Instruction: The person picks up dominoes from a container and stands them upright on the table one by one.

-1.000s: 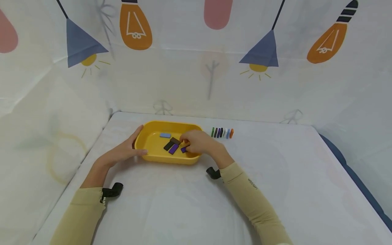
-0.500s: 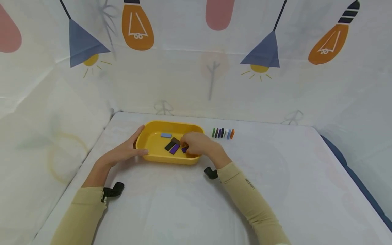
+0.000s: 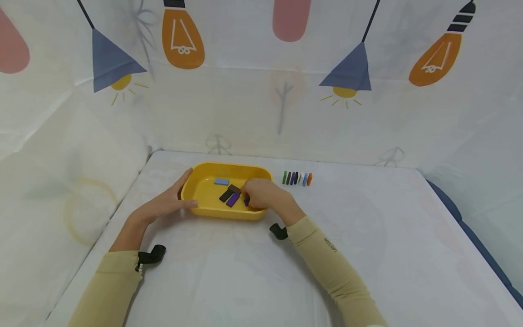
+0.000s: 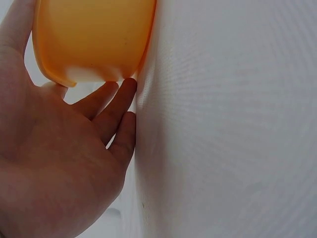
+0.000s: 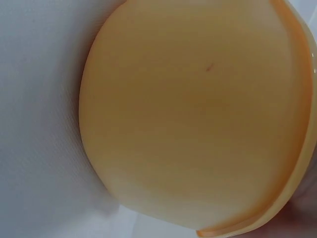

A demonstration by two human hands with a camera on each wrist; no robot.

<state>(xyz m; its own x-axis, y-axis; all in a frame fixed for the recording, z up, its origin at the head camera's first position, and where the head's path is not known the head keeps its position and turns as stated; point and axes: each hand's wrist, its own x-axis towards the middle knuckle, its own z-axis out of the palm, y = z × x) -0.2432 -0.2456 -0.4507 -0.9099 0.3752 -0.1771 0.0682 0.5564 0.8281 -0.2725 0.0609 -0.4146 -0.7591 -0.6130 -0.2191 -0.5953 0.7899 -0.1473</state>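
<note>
A yellow plastic tray stands toward the back of the table. My left hand holds its left end, with the thumb along the near rim; in the left wrist view the left fingers reach to the end wall. Over the tray's right side, my right hand has curled fingers pinching a purple domino, mostly hidden beneath them. Left of it lie another purple domino, a black one, a brown one and a light blue one. The right wrist view mostly shows the tray's outer wall.
Right of the tray, several dominoes of different colours stand upright in a row on the white tabletop. A printed white cloth hangs right behind the table and along its left side.
My right hand has dipped slightly, and its fingers now cover more of the purple domino. The left hand keeps its hold and the other dominoes lie as before.
</note>
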